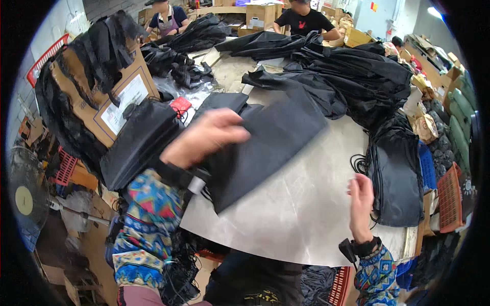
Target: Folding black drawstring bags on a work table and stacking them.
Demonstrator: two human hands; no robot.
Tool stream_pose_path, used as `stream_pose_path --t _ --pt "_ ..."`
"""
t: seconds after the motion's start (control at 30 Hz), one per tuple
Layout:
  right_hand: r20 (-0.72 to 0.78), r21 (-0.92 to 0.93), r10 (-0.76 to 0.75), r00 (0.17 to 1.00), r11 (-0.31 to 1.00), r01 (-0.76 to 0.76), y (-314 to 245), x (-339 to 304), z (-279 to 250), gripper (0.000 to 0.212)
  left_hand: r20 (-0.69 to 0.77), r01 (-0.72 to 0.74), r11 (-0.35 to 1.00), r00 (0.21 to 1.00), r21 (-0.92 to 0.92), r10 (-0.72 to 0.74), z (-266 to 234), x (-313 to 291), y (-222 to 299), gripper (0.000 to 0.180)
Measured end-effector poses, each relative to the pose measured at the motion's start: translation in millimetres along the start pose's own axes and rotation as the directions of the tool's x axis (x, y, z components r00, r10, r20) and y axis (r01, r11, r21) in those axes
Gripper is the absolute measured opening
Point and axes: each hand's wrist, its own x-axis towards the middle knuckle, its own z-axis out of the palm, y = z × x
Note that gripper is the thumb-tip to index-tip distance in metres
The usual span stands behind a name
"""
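A flat black fabric bag (278,145), smeared by motion, slants across the middle of the table. At its left part is my left hand (206,135), also blurred; its fingers look closed on the fabric, though the grip itself is partly hidden. My right hand (361,204) is raised over the right side of the table, fingers apart from the thumb, holding nothing. Beside it lies a stack of flat black bags (397,173) with looped black cords (359,163). More folded black bags (140,140) lean against a cardboard box to the left of my left hand.
The cardboard box (130,99) has black fabric strips draped over it. Heaps of black fabric (352,71) cover the far side of the pale table (286,224). Two people (305,20) work beyond it. A fan (25,199) stands left; an orange crate (450,199) is at right.
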Motion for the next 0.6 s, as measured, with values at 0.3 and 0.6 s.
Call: stream_pose_path --t 0.3,0.6 --pt "0.488 0.301 0.379 0.787 0.773 -0.559 -71.8 26.5 269.4 0.058 -0.333 0.353 0.908 0.904 0.226 -0.268 -149.4 36.6 -87.5 0.017" --pt "0.473 0.099 0.494 0.729 0.793 -0.602 -64.7 42.6 329.9 0.023 -0.316 0.539 0.696 0.842 0.474 -0.436 -108.8 52.2 -78.3 0.051"
